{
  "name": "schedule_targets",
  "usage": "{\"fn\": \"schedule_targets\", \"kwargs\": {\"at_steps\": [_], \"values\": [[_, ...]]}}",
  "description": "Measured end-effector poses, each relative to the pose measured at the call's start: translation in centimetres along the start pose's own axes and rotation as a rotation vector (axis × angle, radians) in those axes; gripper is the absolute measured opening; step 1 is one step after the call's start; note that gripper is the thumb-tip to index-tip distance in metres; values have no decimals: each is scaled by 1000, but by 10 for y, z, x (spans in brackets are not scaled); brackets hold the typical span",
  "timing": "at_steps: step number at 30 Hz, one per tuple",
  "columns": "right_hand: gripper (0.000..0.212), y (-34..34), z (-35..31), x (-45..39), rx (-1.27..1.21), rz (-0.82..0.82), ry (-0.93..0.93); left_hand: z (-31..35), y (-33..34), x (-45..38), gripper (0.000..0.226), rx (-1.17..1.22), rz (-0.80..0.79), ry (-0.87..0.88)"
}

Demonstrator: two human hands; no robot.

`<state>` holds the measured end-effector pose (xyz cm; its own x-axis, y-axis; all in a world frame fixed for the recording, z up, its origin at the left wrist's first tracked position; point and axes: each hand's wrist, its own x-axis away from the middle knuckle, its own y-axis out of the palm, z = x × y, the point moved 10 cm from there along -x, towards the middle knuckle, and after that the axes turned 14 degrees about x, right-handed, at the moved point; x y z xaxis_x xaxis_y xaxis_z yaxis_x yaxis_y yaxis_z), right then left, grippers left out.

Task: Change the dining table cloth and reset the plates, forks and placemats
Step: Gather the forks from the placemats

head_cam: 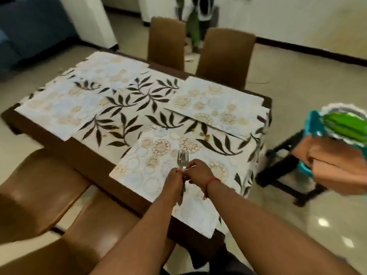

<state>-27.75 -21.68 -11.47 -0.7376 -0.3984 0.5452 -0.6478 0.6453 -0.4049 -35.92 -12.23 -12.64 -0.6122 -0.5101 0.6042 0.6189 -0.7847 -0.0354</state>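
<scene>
Over the near placemat (pixel 158 175) on the counter (pixel 59 139), both hands grip a bunch of forks (pixel 182 158): left hand (pixel 175 180), right hand (pixel 198 171), probably to pull one out for this place.

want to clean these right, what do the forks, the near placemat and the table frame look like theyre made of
Forks: metal, probably polished steel; silvery tines catch light.
Near placemat: seemingly wipeable plastic or coated paper; flat, stiff edges, printed gold medallions.
Table frame: dark brown wood or veneer, low sheen; grain too blurred to tell.
</scene>
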Motion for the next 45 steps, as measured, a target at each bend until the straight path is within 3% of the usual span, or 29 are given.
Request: {"fn": "schedule_targets", "kwargs": {"at_steps": [7, 12, 16, 24, 31, 36, 39, 45], "values": [[14, -62, 92, 125, -43, 445, 132, -43, 88, 92, 21, -140, -429, 10], [6, -81, 184, 234, -125, 595, 293, -126, 141, 174, 25, -261, -639, -51], [22, -91, 256, 317, -206, 701, 444, -185, 185, 236, 37, -414, -828, -17], [18, -90, 403, 474, -357, 838, 652, -301, 259, 383, 39, -803, -1157, 111], [19, -116, 532, 587, -519, 916, 688, -409, 345, 499, 33, -950, -1198, 161], [20, -128, 629, 675, -574, 853, 682, -513, 387, 588, 27, -913, -1136, -61], [19, -145, 686, 745, -660, 864, 713, -566, 420, 661, 21, -887, -1179, -166], [21, -208, 761, 800, -647, 856, 750, -590, 491, 747, 22, -903, -1284, -198]]}}
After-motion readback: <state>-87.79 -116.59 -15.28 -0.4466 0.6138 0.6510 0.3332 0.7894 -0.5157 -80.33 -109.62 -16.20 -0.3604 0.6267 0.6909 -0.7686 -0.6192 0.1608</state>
